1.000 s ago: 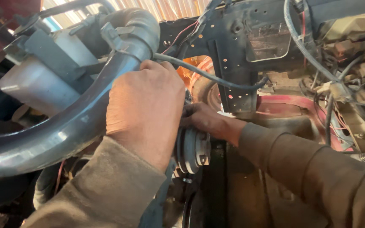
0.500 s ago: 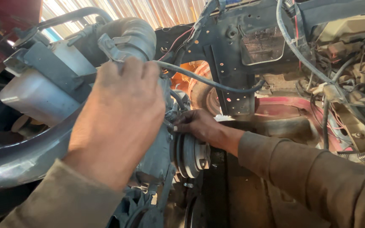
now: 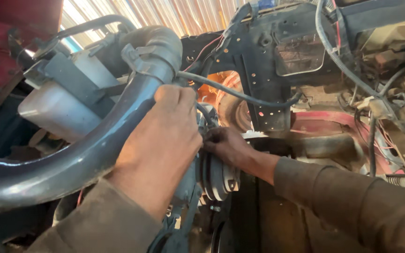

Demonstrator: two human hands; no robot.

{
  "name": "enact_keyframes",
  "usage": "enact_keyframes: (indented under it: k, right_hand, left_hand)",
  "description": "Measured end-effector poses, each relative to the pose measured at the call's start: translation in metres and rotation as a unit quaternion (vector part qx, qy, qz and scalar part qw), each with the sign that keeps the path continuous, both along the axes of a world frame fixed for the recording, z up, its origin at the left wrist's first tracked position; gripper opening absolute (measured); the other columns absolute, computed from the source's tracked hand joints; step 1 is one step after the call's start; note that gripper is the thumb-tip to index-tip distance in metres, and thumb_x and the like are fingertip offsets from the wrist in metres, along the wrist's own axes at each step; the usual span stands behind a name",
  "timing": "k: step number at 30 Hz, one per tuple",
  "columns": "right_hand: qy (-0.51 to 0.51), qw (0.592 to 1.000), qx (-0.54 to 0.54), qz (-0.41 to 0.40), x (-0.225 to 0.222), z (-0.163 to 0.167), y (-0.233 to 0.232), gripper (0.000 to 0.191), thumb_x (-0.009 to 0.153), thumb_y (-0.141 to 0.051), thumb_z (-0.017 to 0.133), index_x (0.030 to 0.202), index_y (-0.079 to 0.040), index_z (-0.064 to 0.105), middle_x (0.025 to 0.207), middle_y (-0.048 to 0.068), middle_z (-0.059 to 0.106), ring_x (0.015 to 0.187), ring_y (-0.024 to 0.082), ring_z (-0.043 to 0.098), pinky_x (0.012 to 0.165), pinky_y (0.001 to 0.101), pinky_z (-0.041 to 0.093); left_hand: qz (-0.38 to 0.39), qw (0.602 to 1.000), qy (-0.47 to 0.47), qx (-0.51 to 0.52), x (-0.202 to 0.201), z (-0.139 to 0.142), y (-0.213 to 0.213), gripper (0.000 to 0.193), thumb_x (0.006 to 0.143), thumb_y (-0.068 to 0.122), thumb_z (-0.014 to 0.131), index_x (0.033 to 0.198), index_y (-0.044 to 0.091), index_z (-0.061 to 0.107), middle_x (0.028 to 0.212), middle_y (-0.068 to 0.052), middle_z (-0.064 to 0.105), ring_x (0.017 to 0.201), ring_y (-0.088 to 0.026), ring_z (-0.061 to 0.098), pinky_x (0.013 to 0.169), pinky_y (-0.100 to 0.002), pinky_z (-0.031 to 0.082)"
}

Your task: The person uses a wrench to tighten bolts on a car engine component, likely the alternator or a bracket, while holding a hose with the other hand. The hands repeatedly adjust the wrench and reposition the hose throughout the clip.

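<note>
Below, 2 hands: left hand (image 3: 165,136), right hand (image 3: 228,146) touching 1 grooved pulley (image 3: 217,175)

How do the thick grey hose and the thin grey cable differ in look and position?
The thick grey hose is wide and glossy, and curves up from the lower left. The thin grey cable is narrow and dull, and sags rightwards across the black bracket. The left hand overlaps the hose, not the cable. Both are grey and bent.

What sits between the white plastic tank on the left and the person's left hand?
In the head view, a thick dark hose runs diagonally between the white tank and the left hand, which rests against it.
</note>
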State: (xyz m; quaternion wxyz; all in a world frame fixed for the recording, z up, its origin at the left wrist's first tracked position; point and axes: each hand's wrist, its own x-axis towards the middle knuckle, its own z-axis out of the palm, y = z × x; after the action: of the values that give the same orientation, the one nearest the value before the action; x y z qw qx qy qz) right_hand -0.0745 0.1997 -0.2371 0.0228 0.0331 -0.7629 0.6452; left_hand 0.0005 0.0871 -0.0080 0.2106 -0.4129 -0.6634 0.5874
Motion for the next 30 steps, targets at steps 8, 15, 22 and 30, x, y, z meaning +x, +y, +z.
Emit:
enact_keyframes:
  k: [8, 15, 22, 30]
  right_hand:
    - [0.117, 0.990, 0.069, -0.036, 0.020, 0.015, -0.003, 0.029, 0.084, -0.014, 0.072, 0.111, -0.005, 0.072, 0.104, 0.010, 0.075, 0.098, 0.022, 0.072, 0.086, 0.0357, 0.056]
    - [0.283, 0.955, 0.041, -0.073, 0.064, 0.067, -0.022, 0.038, 0.087, -0.014, 0.072, 0.122, -0.003, 0.064, 0.114, 0.015, 0.070, 0.111, 0.032, 0.067, 0.093, 0.0387, 0.054]
    - [0.323, 0.942, 0.083, -0.035, 0.103, 0.070, -0.028, 0.050, 0.078, -0.011, 0.073, 0.127, -0.004, 0.063, 0.123, 0.015, 0.067, 0.114, 0.038, 0.064, 0.094, 0.0411, 0.051]
    - [0.389, 0.906, 0.158, 0.052, 0.124, 0.062, -0.017, 0.049, 0.083, -0.005, 0.070, 0.132, -0.007, 0.063, 0.134, 0.011, 0.064, 0.126, 0.033, 0.064, 0.104, 0.0434, 0.050]
  left_hand:
    - [0.008, 1.000, -0.021, -0.001, 0.010, 0.005, 0.001, 0.016, 0.082, 0.023, 0.064, 0.080, 0.013, 0.076, 0.080, -0.003, 0.063, 0.103, -0.027, 0.054, 0.081, -0.038, 0.039]
    - [0.054, 0.996, -0.072, 0.004, 0.016, -0.001, -0.004, 0.015, 0.081, 0.022, 0.066, 0.076, 0.012, 0.077, 0.076, -0.006, 0.063, 0.104, -0.029, 0.053, 0.081, -0.038, 0.038]
    - [0.082, 0.985, -0.150, 0.030, 0.029, -0.047, -0.039, 0.028, 0.084, 0.025, 0.060, 0.081, 0.004, 0.078, 0.075, -0.009, 0.064, 0.093, -0.032, 0.054, 0.076, -0.044, 0.039]
    - [0.041, 0.943, -0.094, 0.318, 0.059, -0.115, -0.050, 0.031, 0.062, 0.028, 0.062, 0.068, 0.000, 0.073, 0.064, -0.016, 0.061, 0.059, -0.029, 0.056, 0.037, -0.042, 0.042]
